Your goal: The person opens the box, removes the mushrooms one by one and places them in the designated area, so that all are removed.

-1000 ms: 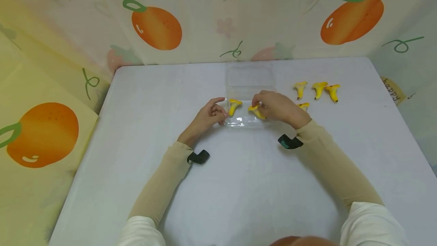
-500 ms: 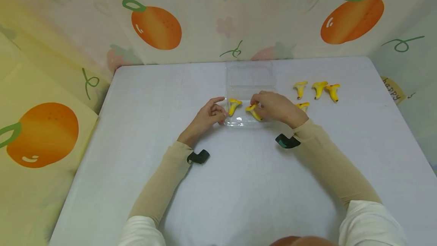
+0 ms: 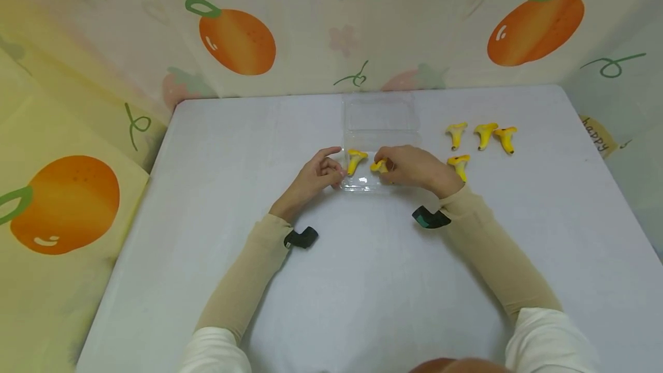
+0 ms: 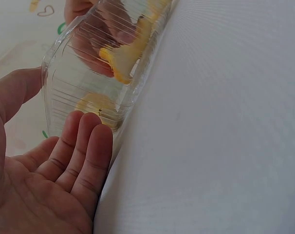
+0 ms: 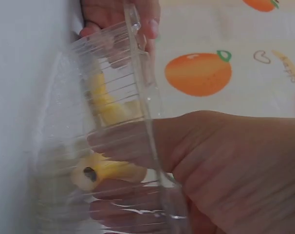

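Observation:
A clear plastic clamshell box (image 3: 380, 114) lies unfolded on the table, lid toward the back. One yellow mushroom (image 3: 356, 161) rests inside the base at the left. My right hand (image 3: 416, 168) reaches into the base and pinches a second yellow mushroom (image 3: 379, 166) between thumb and fingers; its stem end shows through the wall in the right wrist view. At the box's left side, my left hand (image 3: 318, 171) touches the outer wall with mostly straight fingers (image 4: 94, 151). Fingers partly hide the pinched mushroom in the head view.
On the table's right lie several more yellow mushrooms (image 3: 485, 136), one of them (image 3: 458, 167) close behind the right wrist. A white cloth covers the table (image 3: 362, 281). A fruit-print curtain (image 3: 300, 27) hangs along the back edge.
My right hand has moved slightly left with its mushroom, and that mushroom has turned so less of its stem shows. The left hand has stayed at the box's side.

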### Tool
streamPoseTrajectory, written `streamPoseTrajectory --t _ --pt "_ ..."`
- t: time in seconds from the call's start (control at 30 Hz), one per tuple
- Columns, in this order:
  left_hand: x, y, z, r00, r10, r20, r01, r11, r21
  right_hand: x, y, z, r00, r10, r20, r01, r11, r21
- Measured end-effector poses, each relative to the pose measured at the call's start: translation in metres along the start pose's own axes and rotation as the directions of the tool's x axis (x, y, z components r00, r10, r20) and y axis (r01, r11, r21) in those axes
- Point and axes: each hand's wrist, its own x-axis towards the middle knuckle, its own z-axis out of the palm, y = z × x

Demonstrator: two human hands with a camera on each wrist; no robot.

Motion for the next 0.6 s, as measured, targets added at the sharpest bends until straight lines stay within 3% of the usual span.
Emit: streamPoseTrajectory --t 0.6 --pt "-0.0006 -0.0008 -0.0013 1.000 -0.014 -0.008 0.015 1.000 0.028 -0.0022 -0.0007 0.0066 0.998 -0.016 -0.063 0.015 1.000 -0.009"
